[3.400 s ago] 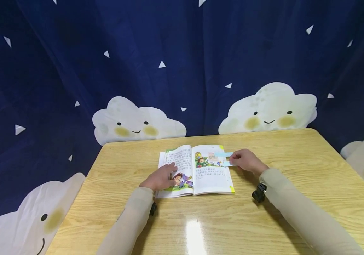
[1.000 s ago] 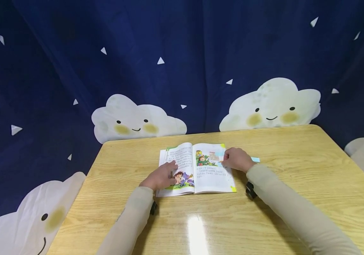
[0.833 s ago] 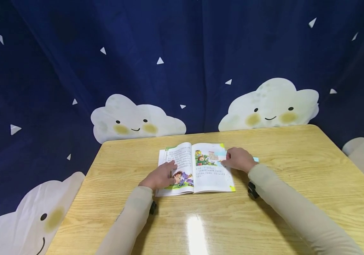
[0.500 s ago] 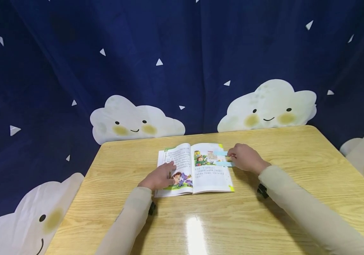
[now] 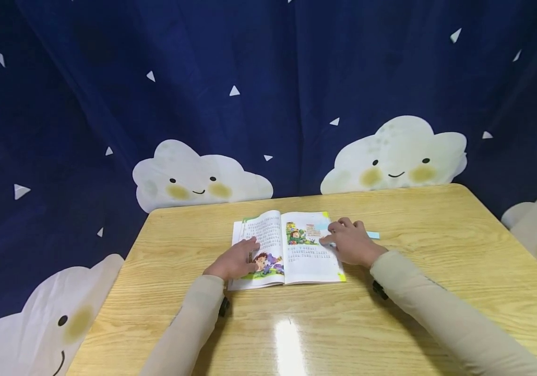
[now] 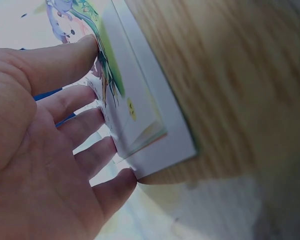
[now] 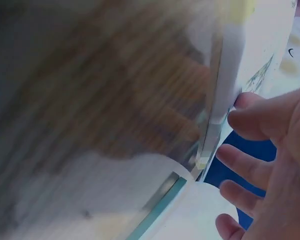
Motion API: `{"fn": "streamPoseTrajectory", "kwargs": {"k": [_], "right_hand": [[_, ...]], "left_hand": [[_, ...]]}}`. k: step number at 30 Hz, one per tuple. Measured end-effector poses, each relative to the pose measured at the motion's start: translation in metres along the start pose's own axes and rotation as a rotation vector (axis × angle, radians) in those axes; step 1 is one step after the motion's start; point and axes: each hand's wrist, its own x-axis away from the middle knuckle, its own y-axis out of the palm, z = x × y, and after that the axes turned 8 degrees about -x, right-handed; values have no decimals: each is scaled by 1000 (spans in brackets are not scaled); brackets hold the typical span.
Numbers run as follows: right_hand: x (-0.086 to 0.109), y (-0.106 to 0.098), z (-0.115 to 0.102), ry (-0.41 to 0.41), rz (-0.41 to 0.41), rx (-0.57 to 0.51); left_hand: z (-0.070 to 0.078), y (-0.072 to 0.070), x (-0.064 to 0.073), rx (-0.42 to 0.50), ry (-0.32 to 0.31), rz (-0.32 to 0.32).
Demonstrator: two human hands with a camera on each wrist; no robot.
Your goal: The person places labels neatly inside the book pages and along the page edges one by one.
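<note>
An open picture book (image 5: pixel 312 269) lies on the table with printed text and coloured drawings. My left hand (image 5: pixel 235 259) rests on its left page; in the left wrist view the thumb lies over the drawing and the fingers are spread along the page edge. My right hand (image 5: pixel 354 243) reaches over the right page's outer edge with fingers spread, one touching the page beside the picture. Pale blue (image 5: pixel 323 226) shows on the page beside that hand. Beyond the hand lies a light blue strip (image 5: pixel 373 235), seen in the right wrist view as a teal-edged strip (image 7: pixel 157 212).
The wooden table (image 5: pixel 193 230) runs out around the book on all sides. Behind it hangs a dark blue curtain (image 5: pixel 212 62) with white clouds and triangles. A light reflection (image 5: pixel 289 344) shines on the near tabletop.
My right hand was drawn back with its fingertips together by two light blue strips at the page edge; now it is further over the page, fingers spread. My left hand stays put.
</note>
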Motion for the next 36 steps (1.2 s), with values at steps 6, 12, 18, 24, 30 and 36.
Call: {"fn": "streamPoseTrajectory", "kwargs": {"k": [6,12,18,24,30,36], "right_hand": [[10,0,8,21,38,16],[12,-3,14,38,67,2],[4,-2,8,20,69,2],[-3,-5,-5,-33,15,28],[1,-4,-4,-63,-50,104],[7,-3,0,-49,-15,109]], "left_hand": [[2,2,1,2,17,-17],[0,-1,2,6,15,-2],[-2,-2,2,3,17,-7],[-1,-4,0,9,15,4],[-2,-5,0,4,1,6],[-5,-1,-2,-5,1,6]]}}
